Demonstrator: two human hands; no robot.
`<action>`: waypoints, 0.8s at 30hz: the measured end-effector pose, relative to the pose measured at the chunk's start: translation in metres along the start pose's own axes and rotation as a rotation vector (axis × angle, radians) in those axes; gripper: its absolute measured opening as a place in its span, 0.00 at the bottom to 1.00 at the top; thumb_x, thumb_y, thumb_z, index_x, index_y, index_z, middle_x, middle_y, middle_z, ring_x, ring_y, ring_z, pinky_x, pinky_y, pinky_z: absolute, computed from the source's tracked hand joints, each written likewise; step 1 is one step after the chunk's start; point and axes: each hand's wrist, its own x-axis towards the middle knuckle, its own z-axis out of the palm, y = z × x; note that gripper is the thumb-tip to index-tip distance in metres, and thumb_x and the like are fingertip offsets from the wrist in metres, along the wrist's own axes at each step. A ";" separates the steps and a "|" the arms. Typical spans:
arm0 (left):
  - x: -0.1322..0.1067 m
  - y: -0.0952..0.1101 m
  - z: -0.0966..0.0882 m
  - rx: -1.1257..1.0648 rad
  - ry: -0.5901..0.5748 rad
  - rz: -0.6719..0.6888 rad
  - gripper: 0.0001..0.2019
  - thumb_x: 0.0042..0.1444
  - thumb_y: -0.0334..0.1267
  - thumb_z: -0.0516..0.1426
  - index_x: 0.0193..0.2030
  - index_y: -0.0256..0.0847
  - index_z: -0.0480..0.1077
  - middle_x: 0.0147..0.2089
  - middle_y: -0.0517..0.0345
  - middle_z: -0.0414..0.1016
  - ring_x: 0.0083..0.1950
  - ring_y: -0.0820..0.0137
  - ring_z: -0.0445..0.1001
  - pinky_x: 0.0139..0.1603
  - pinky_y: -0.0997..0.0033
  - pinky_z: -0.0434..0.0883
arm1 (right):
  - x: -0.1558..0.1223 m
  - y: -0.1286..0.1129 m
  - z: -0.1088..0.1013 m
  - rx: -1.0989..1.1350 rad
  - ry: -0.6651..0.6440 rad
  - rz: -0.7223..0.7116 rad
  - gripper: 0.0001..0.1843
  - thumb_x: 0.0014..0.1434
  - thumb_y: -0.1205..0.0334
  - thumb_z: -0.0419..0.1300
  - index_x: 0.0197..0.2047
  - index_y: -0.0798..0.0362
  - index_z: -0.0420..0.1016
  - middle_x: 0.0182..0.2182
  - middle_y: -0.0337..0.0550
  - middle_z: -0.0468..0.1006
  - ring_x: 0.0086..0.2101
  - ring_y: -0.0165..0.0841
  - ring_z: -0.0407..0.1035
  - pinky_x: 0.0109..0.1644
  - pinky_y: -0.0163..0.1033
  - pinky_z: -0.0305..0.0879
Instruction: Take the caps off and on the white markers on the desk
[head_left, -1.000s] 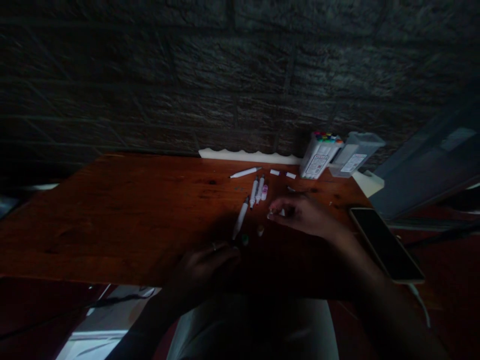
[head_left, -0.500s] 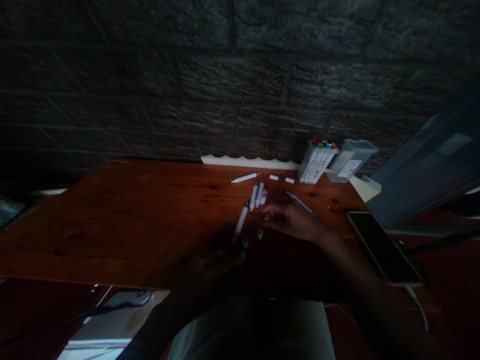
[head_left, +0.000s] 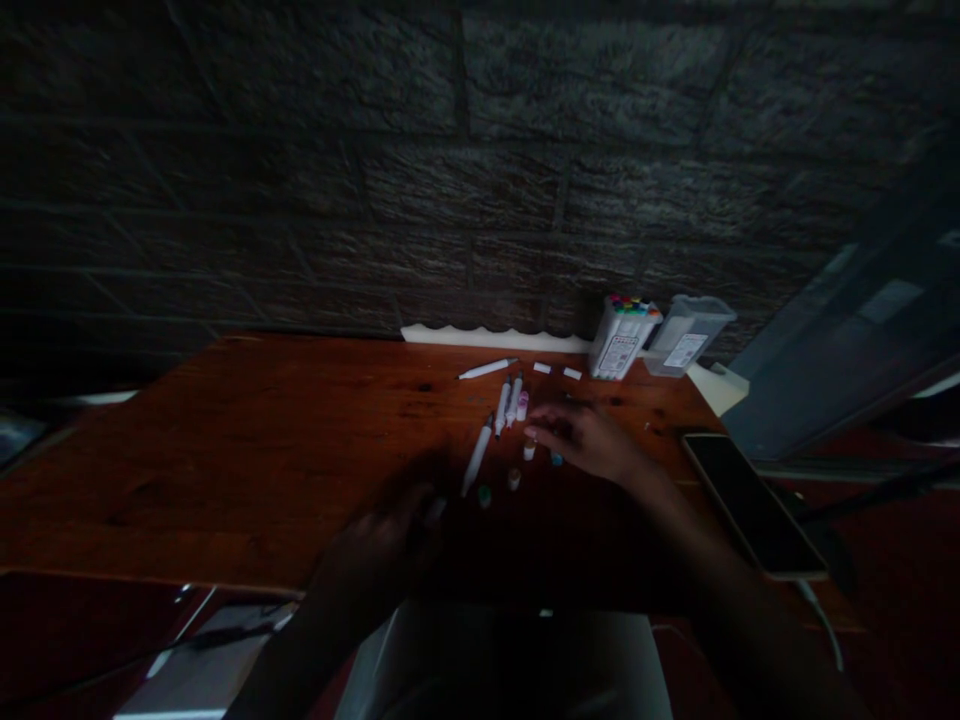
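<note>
My left hand is in deep shadow over the near part of the wooden table. Its fingers are curled around a small pale object too dim to name. My right hand reaches in from the right, thumb and fingers slightly apart. Just below its thumb stands a brown-topped marker cap, and a blue cap is under the palm. Closer to me are another brownish cap and a green cap. White markers lie left of the right hand, with one marker nearer the left hand.
At the table's back stand a clear case filled with colored markers and a second clear case. Two white caps and another marker lie near the brick wall. A phone with a cable rests on the right edge.
My left hand has drawn back leftward, away from the green cap. My right hand has shifted slightly up off the brown-topped cap, uncovering the blue one and covering the marker behind it.
</note>
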 end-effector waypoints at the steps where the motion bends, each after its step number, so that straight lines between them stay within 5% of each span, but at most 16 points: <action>1: 0.000 -0.003 -0.003 0.015 -0.027 -0.011 0.18 0.61 0.45 0.48 0.55 0.46 0.66 0.44 0.52 0.80 0.41 0.58 0.79 0.36 0.66 0.69 | 0.000 0.001 0.000 -0.001 0.001 0.000 0.14 0.63 0.52 0.57 0.44 0.50 0.77 0.38 0.42 0.81 0.37 0.33 0.74 0.40 0.38 0.68; 7: 0.017 -0.006 -0.031 -0.078 -0.064 -0.040 0.13 0.61 0.43 0.49 0.48 0.45 0.70 0.42 0.52 0.80 0.40 0.58 0.79 0.36 0.64 0.68 | 0.000 0.005 0.000 -0.021 0.047 0.021 0.14 0.64 0.51 0.56 0.42 0.50 0.78 0.34 0.42 0.81 0.32 0.33 0.73 0.37 0.37 0.67; 11: 0.052 0.013 -0.048 -0.406 0.124 0.263 0.11 0.64 0.43 0.49 0.48 0.44 0.68 0.44 0.56 0.78 0.44 0.65 0.76 0.45 0.67 0.68 | 0.001 0.002 0.002 0.123 0.136 0.043 0.14 0.62 0.52 0.58 0.44 0.50 0.77 0.37 0.43 0.81 0.35 0.34 0.75 0.40 0.39 0.69; 17: 0.118 0.049 -0.047 -0.507 0.109 0.654 0.09 0.63 0.41 0.53 0.41 0.40 0.71 0.37 0.59 0.75 0.37 0.71 0.73 0.39 0.72 0.67 | 0.004 -0.006 0.013 0.523 0.173 0.100 0.17 0.59 0.53 0.62 0.49 0.49 0.74 0.38 0.41 0.80 0.36 0.33 0.75 0.41 0.39 0.72; 21: 0.133 0.044 -0.046 -0.466 0.094 0.725 0.11 0.62 0.44 0.54 0.41 0.40 0.72 0.35 0.59 0.74 0.35 0.72 0.72 0.37 0.73 0.65 | 0.005 -0.004 0.015 0.506 0.183 0.143 0.14 0.59 0.53 0.61 0.46 0.50 0.75 0.37 0.41 0.80 0.36 0.33 0.75 0.41 0.39 0.72; 24: 0.136 0.026 -0.048 -0.419 0.125 0.624 0.14 0.61 0.48 0.54 0.40 0.39 0.72 0.32 0.59 0.75 0.32 0.72 0.71 0.34 0.73 0.64 | 0.003 -0.009 0.013 0.338 0.174 0.108 0.12 0.61 0.55 0.59 0.47 0.50 0.75 0.36 0.41 0.80 0.34 0.32 0.74 0.41 0.39 0.71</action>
